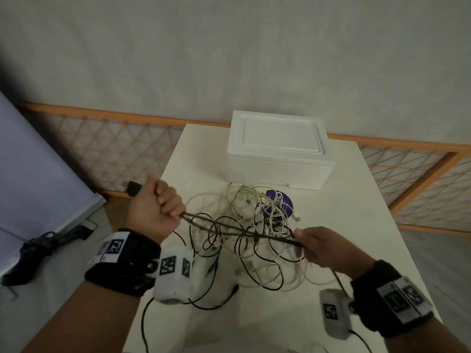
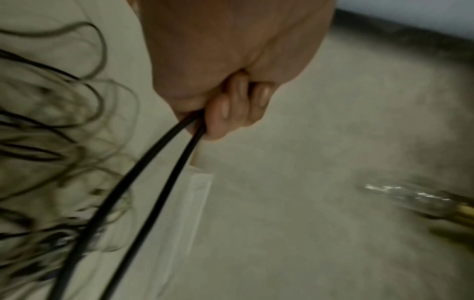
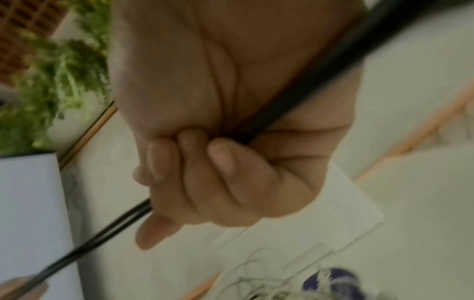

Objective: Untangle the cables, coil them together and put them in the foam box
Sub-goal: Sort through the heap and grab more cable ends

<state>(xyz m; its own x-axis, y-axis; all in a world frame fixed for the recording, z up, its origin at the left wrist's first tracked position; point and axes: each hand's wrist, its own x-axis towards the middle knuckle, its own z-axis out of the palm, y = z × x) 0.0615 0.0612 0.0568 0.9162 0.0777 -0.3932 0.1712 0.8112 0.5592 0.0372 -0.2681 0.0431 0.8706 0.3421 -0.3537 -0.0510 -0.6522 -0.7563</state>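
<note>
A tangle of black and white cables [image 1: 244, 238] lies on the white table [image 1: 356, 200]. My left hand [image 1: 155, 207] is fisted round a doubled black cable [image 2: 143, 203], and a black plug [image 1: 132, 187] sticks out past the thumb. That black cable [image 1: 229, 231] runs taut across to my right hand [image 1: 313, 248], which grips it [image 3: 295, 97] in curled fingers. The white foam box [image 1: 277, 151] stands behind the tangle with its lid on.
A purple round object [image 1: 280, 203] lies under the cables near the box. An orange lattice rail [image 1: 107, 146] runs behind the table. A dark bundle [image 1: 43, 248] lies on the floor at left. The table's near part is bare apart from trailing cable.
</note>
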